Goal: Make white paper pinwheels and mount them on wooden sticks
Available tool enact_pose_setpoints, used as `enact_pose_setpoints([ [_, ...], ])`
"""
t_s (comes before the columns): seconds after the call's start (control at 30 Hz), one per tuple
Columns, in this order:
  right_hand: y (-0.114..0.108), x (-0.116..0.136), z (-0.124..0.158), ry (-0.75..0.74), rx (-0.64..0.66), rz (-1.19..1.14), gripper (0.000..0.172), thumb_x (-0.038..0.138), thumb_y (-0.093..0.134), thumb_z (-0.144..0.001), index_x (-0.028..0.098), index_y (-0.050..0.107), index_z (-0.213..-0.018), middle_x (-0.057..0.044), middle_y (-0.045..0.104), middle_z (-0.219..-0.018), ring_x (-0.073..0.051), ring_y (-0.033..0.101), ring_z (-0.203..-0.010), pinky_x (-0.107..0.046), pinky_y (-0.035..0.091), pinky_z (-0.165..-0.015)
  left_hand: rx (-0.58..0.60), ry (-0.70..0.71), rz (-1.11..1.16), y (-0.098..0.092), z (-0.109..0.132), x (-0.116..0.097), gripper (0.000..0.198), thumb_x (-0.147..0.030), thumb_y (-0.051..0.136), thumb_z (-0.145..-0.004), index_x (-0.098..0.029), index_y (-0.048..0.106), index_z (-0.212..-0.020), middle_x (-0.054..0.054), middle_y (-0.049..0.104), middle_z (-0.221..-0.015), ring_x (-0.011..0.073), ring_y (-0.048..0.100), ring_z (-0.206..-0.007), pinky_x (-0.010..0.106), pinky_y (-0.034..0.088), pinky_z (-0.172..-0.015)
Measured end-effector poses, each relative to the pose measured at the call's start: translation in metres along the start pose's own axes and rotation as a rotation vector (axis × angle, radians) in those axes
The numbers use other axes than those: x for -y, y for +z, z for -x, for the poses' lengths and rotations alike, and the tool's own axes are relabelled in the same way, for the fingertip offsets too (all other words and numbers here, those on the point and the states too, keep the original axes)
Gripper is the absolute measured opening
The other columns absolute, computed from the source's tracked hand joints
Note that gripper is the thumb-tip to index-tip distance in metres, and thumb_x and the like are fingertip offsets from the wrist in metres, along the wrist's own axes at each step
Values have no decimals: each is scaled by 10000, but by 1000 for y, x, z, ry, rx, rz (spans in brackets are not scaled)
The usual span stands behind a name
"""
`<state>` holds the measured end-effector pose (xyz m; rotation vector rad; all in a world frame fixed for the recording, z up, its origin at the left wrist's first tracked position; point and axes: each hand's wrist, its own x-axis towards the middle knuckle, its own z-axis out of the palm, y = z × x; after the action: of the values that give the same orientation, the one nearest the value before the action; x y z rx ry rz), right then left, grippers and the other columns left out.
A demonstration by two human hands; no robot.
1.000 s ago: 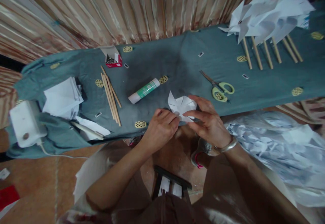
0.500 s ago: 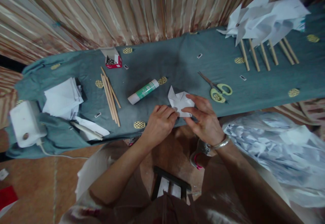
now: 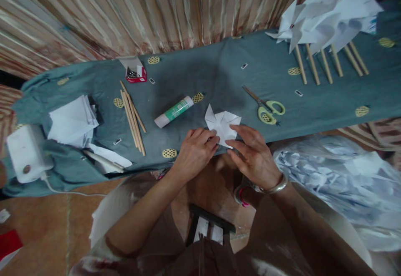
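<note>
A white folded paper pinwheel head point(image 3: 223, 124) lies on the grey-green cloth point(image 3: 200, 79) near the table's front edge. My left hand point(image 3: 194, 150) has its fingers curled and its fingertips press on the paper's left lower corner. My right hand point(image 3: 253, 155) touches the paper's near right edge with thumb and forefinger pinched together. A green-and-white glue stick point(image 3: 174, 112) lies just left of the paper. Yellow-handled scissors point(image 3: 265, 108) lie to its right.
Several wooden sticks point(image 3: 133, 117) lie left of the glue, with a red box of pins point(image 3: 135, 74) behind them. A stack of white paper point(image 3: 73, 120) and a white device point(image 3: 25, 153) sit far left. Finished pinwheels on sticks point(image 3: 326, 21) lie back right. A plastic bag of paper scraps point(image 3: 332, 175) lies at right.
My right hand has slid back from on top of the paper to its near edge, uncovering more of the folded shape. My left hand stays at the paper's left corner.
</note>
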<state>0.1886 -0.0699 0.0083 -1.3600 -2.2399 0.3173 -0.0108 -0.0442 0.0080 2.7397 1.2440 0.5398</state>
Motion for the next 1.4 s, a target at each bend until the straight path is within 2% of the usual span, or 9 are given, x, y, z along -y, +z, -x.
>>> enact_pose_setpoints([
  [0.23,-1,-5,0,20,-20,-59,255,237,627,-847,186,641,-1096,-131,564,-1361,-314,502,-1255,-528,469,-1012,-55,19,-21,1,-4,-1,167,-238,525,-943,-161,661,-1002,52,687,-981,196,578,-860,340,385,-717],
  [0.43,-4,-8,-9,57,-80,-170,227,272,635,-850,209,663,-1066,-117,594,-1325,-293,527,-1236,-521,459,-1036,-68,11,-27,1,-5,-1,157,-179,511,-940,-144,663,-962,60,697,-946,189,588,-838,335,397,-732],
  [0.6,-3,-11,-16,119,-97,-239,123,289,614,-872,236,709,-928,-98,533,-1397,-291,481,-1307,-536,415,-1075,-73,-1,38,-2,-2,-3,139,-169,529,-926,-139,665,-922,59,698,-915,182,593,-819,326,409,-729],
  [0.8,4,-12,-24,155,-92,-318,71,277,633,-847,237,689,-827,-77,537,-1400,-294,439,-1352,-552,358,-1115,-50,-14,93,-3,0,-3,147,-186,522,-929,-139,661,-940,61,696,-924,191,595,-827,328,417,-716],
  [0.97,10,-9,-31,186,-123,-284,53,227,627,-818,234,661,-778,-65,533,-1409,-316,377,-1398,-587,326,-1125,-98,-32,133,0,0,-3,161,-170,514,-930,-117,627,-1033,64,699,-891,189,599,-813,326,439,-719],
  [1.1,13,-6,-34,194,-143,-222,87,208,621,-811,231,650,-733,-56,557,-1384,-322,386,-1392,-581,343,-1115,-102,-23,154,1,1,-2,220,-168,515,-933,-115,586,-1133,56,697,-876,192,599,-802,328,450,-705],
  [1.23,16,-5,-36,199,-134,-168,100,199,620,-809,216,648,-715,-52,547,-1397,-326,398,-1384,-567,351,-1109,-73,-10,193,2,3,-1,190,-155,534,-918,-131,611,-1090,72,696,-985,203,599,-881,339,475,-743],
  [1.4,17,-4,-37,220,-129,-123,89,211,630,-805,215,651,-719,-65,561,-1380,-338,434,-1355,-560,402,-1060,-67,-31,229,4,1,0,180,-147,530,-915,-119,631,-1060,81,683,-967,197,594,-865,337,504,-746],
])
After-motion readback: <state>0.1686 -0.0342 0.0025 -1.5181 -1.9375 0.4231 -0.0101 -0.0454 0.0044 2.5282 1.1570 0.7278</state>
